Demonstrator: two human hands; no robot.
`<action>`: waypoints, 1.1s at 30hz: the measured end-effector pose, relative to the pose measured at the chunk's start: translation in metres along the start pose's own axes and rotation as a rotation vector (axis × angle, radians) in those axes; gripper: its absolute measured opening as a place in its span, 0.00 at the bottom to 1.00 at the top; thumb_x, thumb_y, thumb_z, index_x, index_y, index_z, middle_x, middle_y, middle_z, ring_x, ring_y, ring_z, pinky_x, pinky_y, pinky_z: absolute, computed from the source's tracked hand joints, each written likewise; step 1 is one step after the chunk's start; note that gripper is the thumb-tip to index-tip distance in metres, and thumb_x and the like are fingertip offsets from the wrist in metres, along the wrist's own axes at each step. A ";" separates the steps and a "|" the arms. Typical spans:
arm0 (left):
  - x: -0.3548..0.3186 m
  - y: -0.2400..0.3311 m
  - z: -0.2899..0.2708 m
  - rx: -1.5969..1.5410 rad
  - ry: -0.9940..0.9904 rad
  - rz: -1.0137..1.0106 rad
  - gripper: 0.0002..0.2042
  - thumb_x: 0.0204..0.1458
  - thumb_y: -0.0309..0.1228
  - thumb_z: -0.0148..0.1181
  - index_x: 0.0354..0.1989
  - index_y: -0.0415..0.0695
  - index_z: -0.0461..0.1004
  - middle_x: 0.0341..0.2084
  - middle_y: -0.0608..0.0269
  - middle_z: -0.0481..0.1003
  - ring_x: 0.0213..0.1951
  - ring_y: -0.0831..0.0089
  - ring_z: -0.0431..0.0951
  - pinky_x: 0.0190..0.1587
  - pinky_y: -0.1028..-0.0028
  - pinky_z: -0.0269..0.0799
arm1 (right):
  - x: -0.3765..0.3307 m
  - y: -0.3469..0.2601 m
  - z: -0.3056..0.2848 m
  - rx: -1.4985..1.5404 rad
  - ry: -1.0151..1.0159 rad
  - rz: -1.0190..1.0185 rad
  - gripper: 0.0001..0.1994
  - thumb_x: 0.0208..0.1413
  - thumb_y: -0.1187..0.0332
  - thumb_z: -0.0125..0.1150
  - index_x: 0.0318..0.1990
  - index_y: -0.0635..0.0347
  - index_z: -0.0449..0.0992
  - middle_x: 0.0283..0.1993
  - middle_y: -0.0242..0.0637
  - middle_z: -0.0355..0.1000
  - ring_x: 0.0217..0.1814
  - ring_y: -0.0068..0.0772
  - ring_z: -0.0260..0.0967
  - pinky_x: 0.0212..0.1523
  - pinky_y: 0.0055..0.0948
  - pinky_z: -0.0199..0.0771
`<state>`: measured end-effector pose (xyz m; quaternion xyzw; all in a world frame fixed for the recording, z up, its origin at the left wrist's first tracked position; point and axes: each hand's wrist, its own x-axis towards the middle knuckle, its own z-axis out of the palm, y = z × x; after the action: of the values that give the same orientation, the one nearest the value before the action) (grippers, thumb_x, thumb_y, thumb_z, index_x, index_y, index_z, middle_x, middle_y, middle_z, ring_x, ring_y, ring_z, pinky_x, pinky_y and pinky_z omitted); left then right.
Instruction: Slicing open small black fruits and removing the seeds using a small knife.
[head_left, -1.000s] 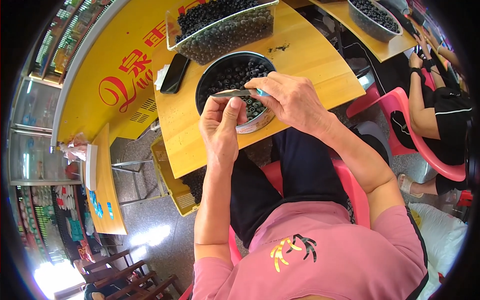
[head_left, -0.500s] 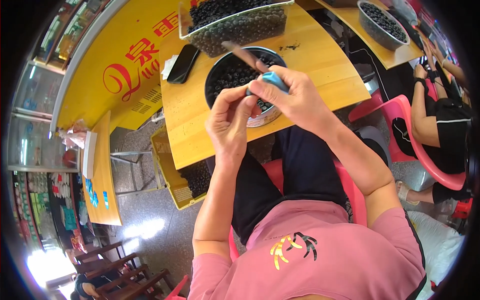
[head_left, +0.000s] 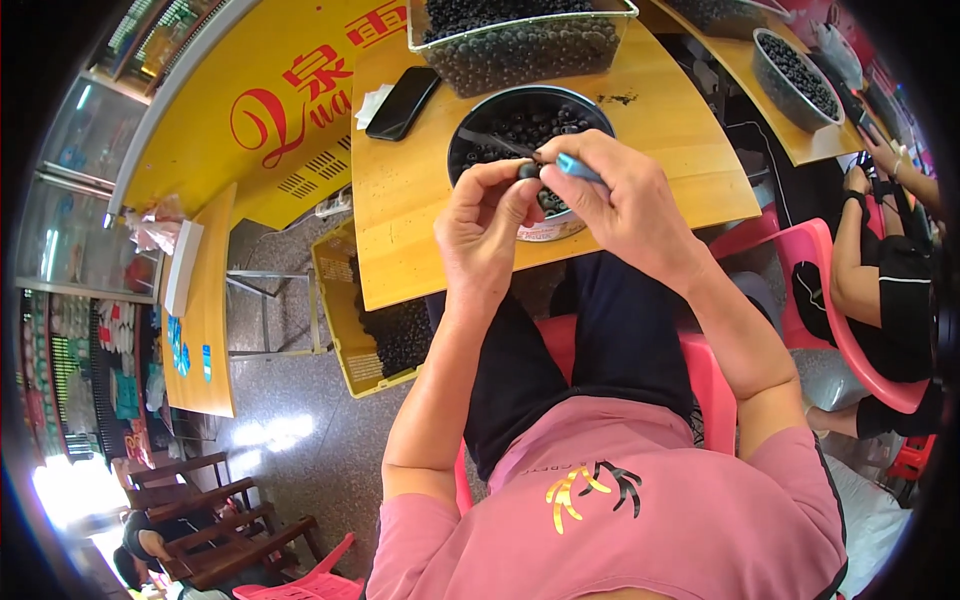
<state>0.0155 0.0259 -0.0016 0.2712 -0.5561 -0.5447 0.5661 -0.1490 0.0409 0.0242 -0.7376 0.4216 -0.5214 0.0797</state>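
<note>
Over the near part of a round basin (head_left: 468,128), my left hand (head_left: 478,222) pinches a small dark round piece (head_left: 528,171) between thumb and fingertips. My right hand (head_left: 635,205) is closed around the blue handle (head_left: 580,170) of a small knife. Its thin blade points left across the basin, above and close to the pinched piece. Whether the edge touches the piece I cannot tell. Many dark round pieces (head_left: 510,130) like the held one lie inside the basin. My right thumb is near the piece too.
Behind the basin stands a clear box (head_left: 520,31) heaped with dark pieces. A phone (head_left: 403,103) lies on white paper (head_left: 372,108) at left. Below the table's left edge is a yellow crate (head_left: 335,310). At right are another basin (head_left: 765,82), a pink chair (head_left: 820,250) and another person's arm (head_left: 853,265).
The knife blade, raised and blurred earlier, has come lower, closer to the dark piece. That piece now shows plainly between my left fingertips. The whole view has shifted slightly.
</note>
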 end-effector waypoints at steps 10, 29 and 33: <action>-0.002 0.003 0.005 0.017 0.017 0.004 0.08 0.57 0.24 0.59 0.44 0.36 0.74 0.29 0.63 0.75 0.29 0.78 0.72 0.33 0.79 0.68 | -0.008 0.000 -0.010 -0.261 -0.088 -0.079 0.10 0.54 0.70 0.61 0.44 0.57 0.76 0.29 0.36 0.71 0.28 0.39 0.71 0.28 0.33 0.70; -0.011 0.009 -0.028 -0.048 0.194 0.073 0.08 0.56 0.21 0.59 0.43 0.34 0.72 0.30 0.61 0.75 0.28 0.79 0.72 0.33 0.80 0.69 | -0.006 0.021 -0.033 -0.296 0.009 0.177 0.09 0.60 0.68 0.59 0.43 0.63 0.76 0.38 0.43 0.77 0.35 0.35 0.77 0.33 0.26 0.73; -0.017 0.023 -0.083 0.205 0.308 0.101 0.08 0.55 0.22 0.61 0.41 0.35 0.73 0.28 0.63 0.74 0.27 0.81 0.72 0.32 0.83 0.67 | -0.013 0.028 -0.038 -0.237 -0.034 0.222 0.10 0.61 0.67 0.57 0.44 0.65 0.76 0.39 0.43 0.78 0.35 0.34 0.76 0.33 0.26 0.72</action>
<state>0.1029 0.0227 -0.0060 0.3796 -0.5283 -0.4081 0.6405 -0.1971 0.0448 0.0161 -0.6994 0.5575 -0.4437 0.0563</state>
